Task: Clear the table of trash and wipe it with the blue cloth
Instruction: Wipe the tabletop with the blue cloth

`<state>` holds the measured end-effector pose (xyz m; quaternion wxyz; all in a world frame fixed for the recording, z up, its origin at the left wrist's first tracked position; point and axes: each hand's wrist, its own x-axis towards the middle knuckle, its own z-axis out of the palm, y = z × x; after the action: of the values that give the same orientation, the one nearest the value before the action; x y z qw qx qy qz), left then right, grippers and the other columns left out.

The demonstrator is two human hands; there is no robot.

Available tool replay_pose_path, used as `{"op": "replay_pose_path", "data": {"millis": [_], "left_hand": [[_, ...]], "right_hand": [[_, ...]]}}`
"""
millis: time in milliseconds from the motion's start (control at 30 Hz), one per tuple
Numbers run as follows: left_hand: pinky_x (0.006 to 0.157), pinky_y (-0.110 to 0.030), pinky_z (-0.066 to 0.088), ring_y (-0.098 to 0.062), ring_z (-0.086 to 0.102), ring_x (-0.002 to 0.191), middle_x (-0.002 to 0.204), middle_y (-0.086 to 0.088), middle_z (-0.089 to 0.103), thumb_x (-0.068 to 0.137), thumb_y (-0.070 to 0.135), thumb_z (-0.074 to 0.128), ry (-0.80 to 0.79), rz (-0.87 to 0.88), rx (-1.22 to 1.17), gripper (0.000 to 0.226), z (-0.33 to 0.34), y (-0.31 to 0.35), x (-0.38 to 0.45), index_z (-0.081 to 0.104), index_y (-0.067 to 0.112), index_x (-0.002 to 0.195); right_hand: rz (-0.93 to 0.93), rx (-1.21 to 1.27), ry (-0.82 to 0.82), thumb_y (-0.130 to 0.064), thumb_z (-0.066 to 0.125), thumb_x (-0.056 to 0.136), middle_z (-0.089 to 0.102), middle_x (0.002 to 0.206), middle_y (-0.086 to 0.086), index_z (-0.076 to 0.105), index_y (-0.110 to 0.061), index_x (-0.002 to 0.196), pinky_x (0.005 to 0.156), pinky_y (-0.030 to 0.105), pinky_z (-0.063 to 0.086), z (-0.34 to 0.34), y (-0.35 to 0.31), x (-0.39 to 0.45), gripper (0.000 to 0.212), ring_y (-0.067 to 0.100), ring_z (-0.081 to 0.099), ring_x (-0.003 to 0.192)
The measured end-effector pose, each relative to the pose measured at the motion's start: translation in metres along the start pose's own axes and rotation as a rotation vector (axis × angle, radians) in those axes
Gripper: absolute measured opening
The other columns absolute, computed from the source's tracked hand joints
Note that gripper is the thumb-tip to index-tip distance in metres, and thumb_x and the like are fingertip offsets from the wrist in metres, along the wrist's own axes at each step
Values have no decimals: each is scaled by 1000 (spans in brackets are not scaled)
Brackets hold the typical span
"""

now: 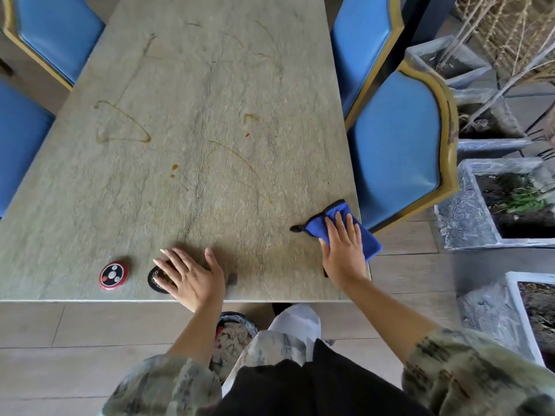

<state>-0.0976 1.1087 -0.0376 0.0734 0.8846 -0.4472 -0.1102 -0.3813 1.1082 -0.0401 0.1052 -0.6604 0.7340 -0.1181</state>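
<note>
A folded blue cloth (365,235) with a black edge lies at the near right corner of the grey-green stone table (195,121). My right hand (344,250) presses flat on top of it, fingers spread. My left hand (187,273) rests flat on the tabletop near the front edge, partly covering a black round coaster (154,280). Brown streaks and spots (120,124) mark the table's middle. A bin with crumpled trash (232,334) stands on the floor under the near edge, partly hidden by my arm and clothes.
A red and black round call button (114,274) sits left of the coaster. Blue chairs with gold frames stand at the right (396,145) and left (57,34) sides. Grey stone planters (468,214) line the floor on the right.
</note>
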Motion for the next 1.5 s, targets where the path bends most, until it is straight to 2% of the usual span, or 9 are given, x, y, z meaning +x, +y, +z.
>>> {"op": "replay_pose_path", "data": {"millis": [100,200,367,533,733,1000,1267,1400,1500], "left_hand": [[117,-49,-9,-25,-12,147,161,-7,0,95,59,14,16,-39,-8,76,3,3,0,8,8,151],[117,-50,-7,-25,-8,147,161,-7,4,94,61,11,40,-83,-19,78,4,7,1,13,8,151],[118,-52,-1,-25,-2,148,160,-7,10,93,61,14,69,-122,-15,78,6,10,1,16,8,151],[118,-52,2,-25,-1,148,160,-7,11,94,59,19,82,-141,-11,77,7,12,1,18,7,150],[118,-51,-3,-23,-4,148,160,-5,8,93,62,15,91,-138,-7,79,8,13,2,15,9,151],[119,-49,-1,-23,-4,148,161,-5,8,94,62,15,88,-138,4,78,5,15,1,11,10,152],[119,-48,-1,-20,-11,147,161,-1,0,93,64,8,44,-151,45,78,8,11,3,7,13,152],[118,-48,-6,-20,-11,147,161,0,-2,96,58,15,16,-202,21,72,8,15,7,9,13,152],[117,-52,-9,-20,-11,147,161,-2,-3,99,52,24,-2,-373,-176,68,0,39,10,11,12,152]], "right_hand": [[-90,36,-42,-38,26,95,33,152,12,41,-12,141,118,49,17,8,-23,16,54,32,19,144],[-410,26,-131,-36,33,96,31,153,7,38,-14,143,116,48,19,17,-35,13,53,29,16,145],[-847,-25,-274,-32,36,98,20,157,1,25,-19,148,119,39,3,14,-4,28,53,21,6,147],[-647,13,-184,-32,35,97,32,153,3,32,-18,145,117,40,14,2,21,75,50,20,15,145],[-398,33,-123,-33,35,96,32,153,8,38,-14,143,117,46,16,16,-28,88,51,28,17,145],[-1009,95,-250,-26,48,96,31,153,6,38,-14,144,119,42,12,25,-47,71,51,25,15,146],[-732,48,-270,-25,53,87,45,143,17,50,-6,134,108,57,31,35,-103,128,51,42,34,136],[-1004,92,-354,-31,48,89,41,146,16,48,-9,137,113,55,24,38,-107,106,53,40,28,139],[-1121,236,-518,-41,44,93,34,151,13,44,-10,140,118,40,10,23,-90,100,56,32,19,144]]}}
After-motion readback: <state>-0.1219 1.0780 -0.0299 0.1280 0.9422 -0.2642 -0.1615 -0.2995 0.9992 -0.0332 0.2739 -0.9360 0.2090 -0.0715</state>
